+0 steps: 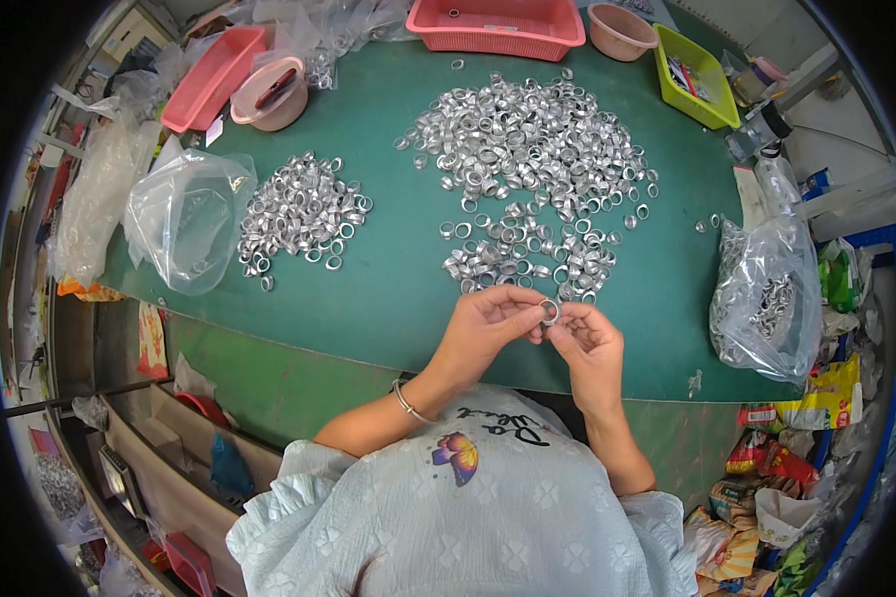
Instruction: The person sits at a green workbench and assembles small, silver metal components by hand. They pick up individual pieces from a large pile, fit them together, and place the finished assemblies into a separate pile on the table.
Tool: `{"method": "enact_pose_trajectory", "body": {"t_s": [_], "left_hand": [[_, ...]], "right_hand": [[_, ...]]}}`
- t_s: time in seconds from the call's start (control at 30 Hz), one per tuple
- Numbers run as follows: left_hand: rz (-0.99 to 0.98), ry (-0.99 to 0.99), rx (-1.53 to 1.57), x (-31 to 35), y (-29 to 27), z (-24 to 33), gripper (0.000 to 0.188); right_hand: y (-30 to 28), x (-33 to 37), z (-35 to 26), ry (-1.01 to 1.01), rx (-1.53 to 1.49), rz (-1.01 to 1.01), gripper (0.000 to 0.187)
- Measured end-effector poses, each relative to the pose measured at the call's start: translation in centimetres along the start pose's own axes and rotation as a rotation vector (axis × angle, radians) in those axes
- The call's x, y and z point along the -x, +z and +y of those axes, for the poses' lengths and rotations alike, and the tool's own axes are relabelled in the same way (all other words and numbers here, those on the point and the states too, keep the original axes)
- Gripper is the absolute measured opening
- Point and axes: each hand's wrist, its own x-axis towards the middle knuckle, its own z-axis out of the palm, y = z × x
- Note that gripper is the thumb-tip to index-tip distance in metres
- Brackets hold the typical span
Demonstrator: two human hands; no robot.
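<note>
A small silver metal ring (551, 312) is pinched between the fingertips of both hands, just over the near edge of the green table. My left hand (480, 333), with a bangle on its wrist, grips the ring from the left. From the right, the thumb and fingers of my right hand (591, 350) close on it too. Right beyond my hands lies a loose cluster of similar rings (513, 261). It runs into a large heap of rings (533, 139) farther back. A separate smaller ring pile (299, 211) sits to the left.
Clear plastic bags lie at the left (191, 221) and, with rings inside, at the right (767, 308). Along the far side stand a pink basket (498, 42), round bowls and a lime-green basket (702, 104). An open drawer (194, 468) is below left; packets crowd the lower right.
</note>
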Motion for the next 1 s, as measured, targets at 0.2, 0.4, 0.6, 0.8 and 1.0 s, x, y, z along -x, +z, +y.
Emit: {"method": "enact_pose_trajectory", "body": {"t_s": [0.2, 0.4, 0.6, 0.8, 1.0], "left_hand": [[-0.014, -0.101, 0.169, 0.4, 0.8, 0.7, 0.026], [-0.080, 0.014, -0.226, 0.2, 0.5, 0.0, 0.025], [-0.005, -0.309, 0.257, -0.1, -1.1, -1.1, 0.024], [-0.060, -0.363, 0.372, -0.4, -1.3, -2.8, 0.018], [-0.005, -0.303, 0.250, -0.3, -0.9, -3.6, 0.011]], "right_hand": [[-0.2, 0.1, -0.1, 0.077, 0.001, 0.033, 0.015], [-1.7, -0.2, 0.5, 0.156, 0.015, -0.035, 0.014], [-6.5, -2.0, -1.8, -0.122, 0.816, 0.294, 0.014], [-6.4, -2.4, 1.2, -0.303, 1.348, 0.157, 0.032], [-5.5, -2.0, 3.1, -0.317, 1.173, 0.269, 0.027]]}}
